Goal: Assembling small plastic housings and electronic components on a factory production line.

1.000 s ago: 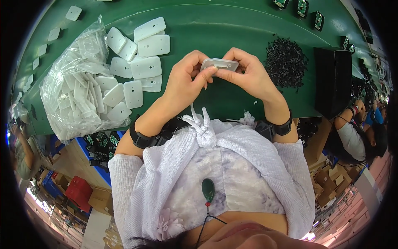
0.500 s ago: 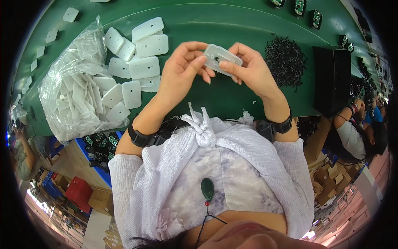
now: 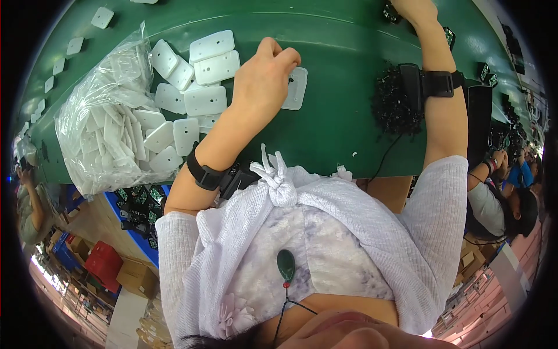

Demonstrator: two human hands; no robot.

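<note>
My left hand [image 3: 263, 79] is over the green table with its fingers curled together. What they hold, if anything, is hidden. Partly behind that hand is a white plastic plate [image 3: 298, 89] with a raised rim; I cannot tell whether the fingers touch it. My right hand [image 3: 414, 9] reaches to the far right edge of the view, and its fingers are cut off or hidden there. Beside it lies a black housing [image 3: 392, 13]. Below the right forearm is a pile of small black parts [image 3: 386, 107], partly covered by the wrist strap.
White plates [image 3: 206, 101] lie in a loose group left of my left hand. A clear plastic bag [image 3: 72, 134] full of plates sits further left. Single plates [image 3: 102, 18] line the far left. A black box [image 3: 480, 116] stands right; a person [image 3: 491, 198] works beyond it.
The white plate has left my right hand and now shows beside my left. My right arm has stretched far right to the black housings. My left hand has curled and turned over.
</note>
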